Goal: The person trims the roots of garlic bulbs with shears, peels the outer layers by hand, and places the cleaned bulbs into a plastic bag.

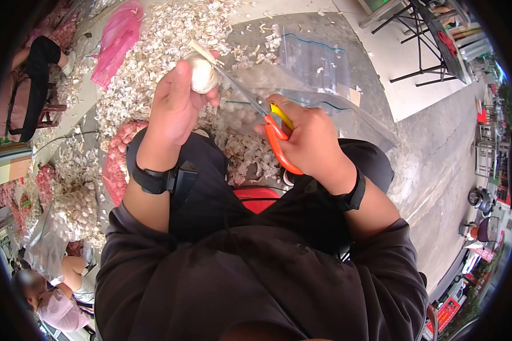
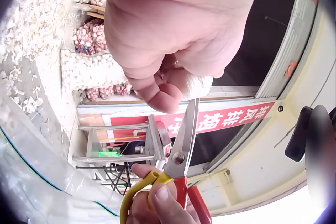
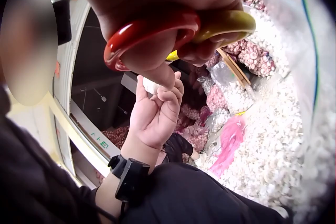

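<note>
A white garlic bulb (image 1: 202, 74) with a cut-looking stem pointing up and left is held in my left hand (image 1: 179, 99), fingers curled round it. My right hand (image 1: 313, 136) grips scissors (image 1: 277, 136) with one red and one yellow handle loop. Their metal blades (image 1: 239, 85) reach up to the bulb's stem end, with the tips right at it. In the left wrist view the blades (image 2: 185, 137) meet the edge of the bulb (image 2: 197, 85), partly hidden by the fingers. The right wrist view shows the handle loops (image 3: 152, 32) around my thumb and fingers.
Garlic skins and scraps (image 1: 153, 34) cover the floor ahead. A pink plastic bag (image 1: 118, 40) lies at upper left, and a clear zip bag (image 1: 316, 59) ahead right. Net sacks of garlic (image 1: 122, 159) stand at my left. Another person (image 1: 57, 301) sits at lower left.
</note>
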`<state>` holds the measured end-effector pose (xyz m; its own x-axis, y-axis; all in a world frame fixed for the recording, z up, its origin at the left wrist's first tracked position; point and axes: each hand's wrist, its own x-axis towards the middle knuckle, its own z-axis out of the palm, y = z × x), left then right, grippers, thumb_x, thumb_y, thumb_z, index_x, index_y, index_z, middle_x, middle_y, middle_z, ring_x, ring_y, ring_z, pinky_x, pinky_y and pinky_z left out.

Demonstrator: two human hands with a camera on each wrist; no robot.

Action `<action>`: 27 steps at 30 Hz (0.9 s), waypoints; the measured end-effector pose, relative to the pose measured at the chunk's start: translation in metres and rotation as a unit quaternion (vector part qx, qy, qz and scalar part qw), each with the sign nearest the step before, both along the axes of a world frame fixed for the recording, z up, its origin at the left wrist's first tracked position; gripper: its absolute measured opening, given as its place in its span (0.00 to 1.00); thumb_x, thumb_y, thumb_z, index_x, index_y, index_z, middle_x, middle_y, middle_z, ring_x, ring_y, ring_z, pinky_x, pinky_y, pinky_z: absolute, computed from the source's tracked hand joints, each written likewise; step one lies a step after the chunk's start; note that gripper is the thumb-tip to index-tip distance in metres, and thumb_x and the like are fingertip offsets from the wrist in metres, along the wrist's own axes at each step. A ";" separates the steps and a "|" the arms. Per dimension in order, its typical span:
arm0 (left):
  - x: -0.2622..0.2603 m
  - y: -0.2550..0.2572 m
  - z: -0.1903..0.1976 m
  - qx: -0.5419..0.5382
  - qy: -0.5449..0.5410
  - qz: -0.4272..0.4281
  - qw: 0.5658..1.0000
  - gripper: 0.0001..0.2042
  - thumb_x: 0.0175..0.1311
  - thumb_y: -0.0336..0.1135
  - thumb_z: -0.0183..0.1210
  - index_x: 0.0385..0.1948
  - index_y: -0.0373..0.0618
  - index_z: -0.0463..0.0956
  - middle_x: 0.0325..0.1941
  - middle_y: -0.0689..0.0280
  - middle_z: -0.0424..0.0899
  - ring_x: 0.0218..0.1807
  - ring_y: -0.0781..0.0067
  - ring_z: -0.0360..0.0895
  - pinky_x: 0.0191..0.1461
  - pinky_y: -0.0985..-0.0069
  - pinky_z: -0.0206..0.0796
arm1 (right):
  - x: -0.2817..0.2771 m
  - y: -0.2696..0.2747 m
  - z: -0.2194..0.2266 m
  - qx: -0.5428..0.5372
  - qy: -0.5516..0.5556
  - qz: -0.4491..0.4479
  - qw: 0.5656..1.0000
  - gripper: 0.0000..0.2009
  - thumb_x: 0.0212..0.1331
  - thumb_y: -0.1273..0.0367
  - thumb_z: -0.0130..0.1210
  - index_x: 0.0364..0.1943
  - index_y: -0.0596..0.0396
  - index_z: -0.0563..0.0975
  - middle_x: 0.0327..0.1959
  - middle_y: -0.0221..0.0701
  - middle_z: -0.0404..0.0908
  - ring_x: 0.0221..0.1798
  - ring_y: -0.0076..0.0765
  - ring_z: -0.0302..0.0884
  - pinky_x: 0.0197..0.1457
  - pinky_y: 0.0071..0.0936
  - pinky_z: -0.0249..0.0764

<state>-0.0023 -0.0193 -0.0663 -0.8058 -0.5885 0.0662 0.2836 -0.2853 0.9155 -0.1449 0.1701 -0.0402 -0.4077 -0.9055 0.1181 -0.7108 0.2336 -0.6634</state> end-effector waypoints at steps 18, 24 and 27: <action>-0.001 0.003 0.007 0.054 -0.054 -0.017 0.997 0.20 0.71 0.39 0.47 0.59 0.35 0.68 0.46 0.56 0.81 0.40 0.65 0.82 0.35 0.73 0.74 | 0.003 -0.014 -0.025 -0.112 -0.349 -0.063 0.928 0.26 0.55 0.61 0.71 0.53 0.61 0.74 0.28 0.36 0.80 0.30 0.25 0.76 0.36 0.25 0.74; 0.002 -0.001 0.004 0.076 -0.012 -0.078 0.994 0.22 0.69 0.33 0.48 0.63 0.39 0.64 0.54 0.57 0.78 0.49 0.62 0.82 0.43 0.71 0.77 | 0.003 -0.012 -0.038 -0.126 -0.255 -0.013 0.959 0.29 0.55 0.60 0.71 0.54 0.63 0.72 0.29 0.37 0.80 0.31 0.27 0.77 0.37 0.26 0.75; 0.001 0.006 0.006 0.086 0.031 -0.083 0.992 0.23 0.69 0.29 0.50 0.65 0.41 0.63 0.58 0.57 0.76 0.52 0.61 0.81 0.51 0.70 0.77 | 0.003 -0.010 -0.038 -0.094 -0.241 -0.030 0.965 0.29 0.55 0.58 0.70 0.54 0.62 0.73 0.28 0.38 0.80 0.30 0.32 0.78 0.36 0.28 0.75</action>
<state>-0.0010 -0.0134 -0.0607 -0.8898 -0.4554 0.0288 0.2742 -0.4832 0.8314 -0.1414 0.1605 -0.0782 -0.5074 -0.8595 0.0619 -0.2973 0.1072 -0.9487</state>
